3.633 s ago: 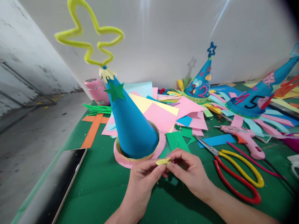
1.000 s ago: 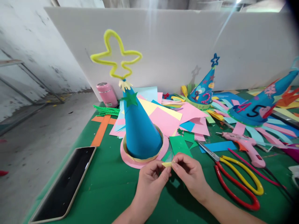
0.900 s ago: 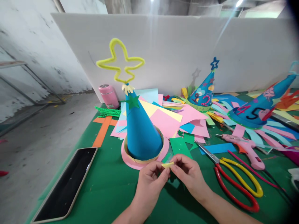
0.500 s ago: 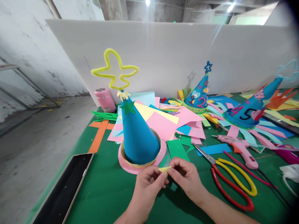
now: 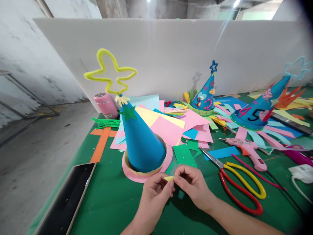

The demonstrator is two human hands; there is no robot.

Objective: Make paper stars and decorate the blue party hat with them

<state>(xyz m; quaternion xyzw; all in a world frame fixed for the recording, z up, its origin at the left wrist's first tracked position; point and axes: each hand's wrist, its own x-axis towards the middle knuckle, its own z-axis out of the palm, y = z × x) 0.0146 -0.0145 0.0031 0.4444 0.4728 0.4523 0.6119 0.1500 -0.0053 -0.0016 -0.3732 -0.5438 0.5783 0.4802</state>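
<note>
Near edge of the tabletop, centre: our left hand point(image 5: 155, 192) and right hand point(image 5: 193, 186), brought together, fingertips meeting. Both are pinched closed on one yellow paper scrap point(image 5: 168, 178), thumb and forefinger of each clamped on an end. We hold the scrap just above the green tabletop point(image 5: 110, 202), the other fingers loosely curled.

Near left corner: a dark tablet point(image 5: 66, 195), lying flat along the left edge.

Right of our hands: scissors point(image 5: 239, 186) with red and yellow handles, blades pointing toward the centre.

Just beyond the scrap, centre: a blue cone hat point(image 5: 140, 140), upright on a pink brim point(image 5: 133, 174), with a green star near its tip and a yellow pipe-cleaner star point(image 5: 109, 73) on top.

Beyond the scissors: a pink glue gun point(image 5: 246, 150), on its side.

Behind the cone: loose coloured paper sheets point(image 5: 168, 125), overlapping.

Far left corner: a pink flask point(image 5: 105, 106).

Far edge, centre to right: two decorated blue hats, one upright point(image 5: 205, 96), one tilted point(image 5: 259, 106).

Along the far edge: a white board point(image 5: 171, 55), standing.
</note>
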